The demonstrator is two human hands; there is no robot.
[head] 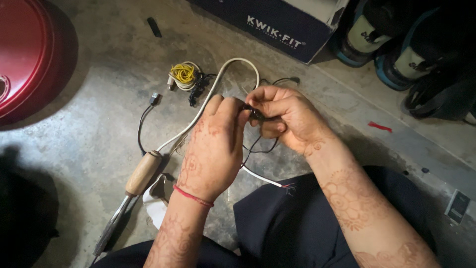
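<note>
My left hand [213, 149] and my right hand [282, 116] meet above a concrete floor, fingertips pinching a small black connector [254, 112] on a thin black wire [258, 146] that loops down between them. Both hands grip that piece together. A soldering iron with a wooden handle [143, 172] lies on the floor left of my left wrist, its white cord [233, 67] arching behind my hands. A white cable end with red and black leads [270, 181] rests on my dark trouser leg.
A coil of yellow wire [183, 73] with a black bundle lies beyond the hands. A dark blue cardboard box [277, 25] and shoes [396, 44] stand at the back right, a red round object [25, 54] at the far left, a small red scrap [380, 126] at right.
</note>
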